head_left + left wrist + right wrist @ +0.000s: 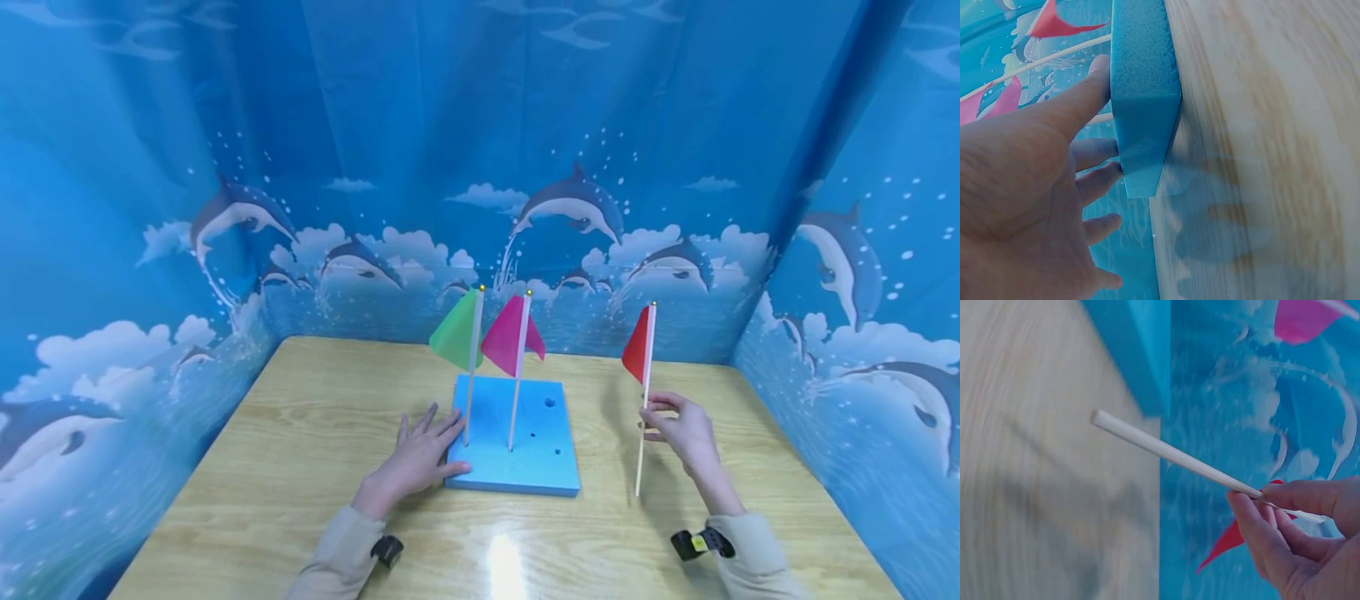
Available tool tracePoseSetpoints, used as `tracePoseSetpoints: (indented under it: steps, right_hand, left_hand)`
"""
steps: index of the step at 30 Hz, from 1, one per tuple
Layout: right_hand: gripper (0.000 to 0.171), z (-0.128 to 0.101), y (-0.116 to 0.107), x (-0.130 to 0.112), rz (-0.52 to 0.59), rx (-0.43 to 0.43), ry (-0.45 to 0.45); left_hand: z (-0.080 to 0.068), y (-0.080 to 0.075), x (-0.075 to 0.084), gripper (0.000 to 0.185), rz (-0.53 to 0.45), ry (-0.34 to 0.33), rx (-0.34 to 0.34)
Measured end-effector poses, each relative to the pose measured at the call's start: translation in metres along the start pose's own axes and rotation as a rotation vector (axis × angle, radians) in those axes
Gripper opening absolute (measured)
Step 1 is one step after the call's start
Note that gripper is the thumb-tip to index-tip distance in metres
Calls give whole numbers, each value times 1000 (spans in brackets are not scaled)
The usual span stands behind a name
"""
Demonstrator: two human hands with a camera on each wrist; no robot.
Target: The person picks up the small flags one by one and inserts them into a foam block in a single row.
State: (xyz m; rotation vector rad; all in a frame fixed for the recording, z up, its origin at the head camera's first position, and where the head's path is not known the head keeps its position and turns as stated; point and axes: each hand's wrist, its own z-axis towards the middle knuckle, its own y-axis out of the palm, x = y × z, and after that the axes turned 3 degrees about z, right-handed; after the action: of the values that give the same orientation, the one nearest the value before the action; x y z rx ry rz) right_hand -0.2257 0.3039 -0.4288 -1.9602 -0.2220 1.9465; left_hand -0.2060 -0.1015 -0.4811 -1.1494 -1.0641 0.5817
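Note:
A blue foam block lies flat on the table. A green flag and a pink flag stand in it on thin wooden sticks. My left hand rests on the block's left edge, fingers spread and mostly straight. To the right of the block, my right hand pinches the stick of a red flag between thumb and fingers. This flag is nearly upright. In the right wrist view the bare lower end of its stick hangs free above the table.
Several holes show in the block's top, among them a larger one near the far right corner. The wooden table extends around the block. A blue curtain printed with dolphins encloses the back and sides.

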Motion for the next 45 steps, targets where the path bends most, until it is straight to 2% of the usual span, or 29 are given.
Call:
tracePoseSetpoints:
  steps: [11, 19, 26, 39, 45]
  right_hand:
    - [35, 0, 53, -32, 226, 85, -154]
    - [28, -2, 85, -30, 313, 160, -314]
    - [24, -4, 96, -22, 324, 145, -358]
    - [25, -5, 107, -17, 278, 89, -414]
    - [24, -8, 111, -8, 221, 51, -371]
  left_hand:
    - [0, 0, 1, 75, -5, -7, -3]
    - [0, 1, 0, 76, -4, -12, -12]
    - [-1, -1, 1, 75, -12, -5, -8]
    - [-1, 0, 0, 76, -8, -16, -18]
    - [0, 1, 0, 76, -11, -13, -17]
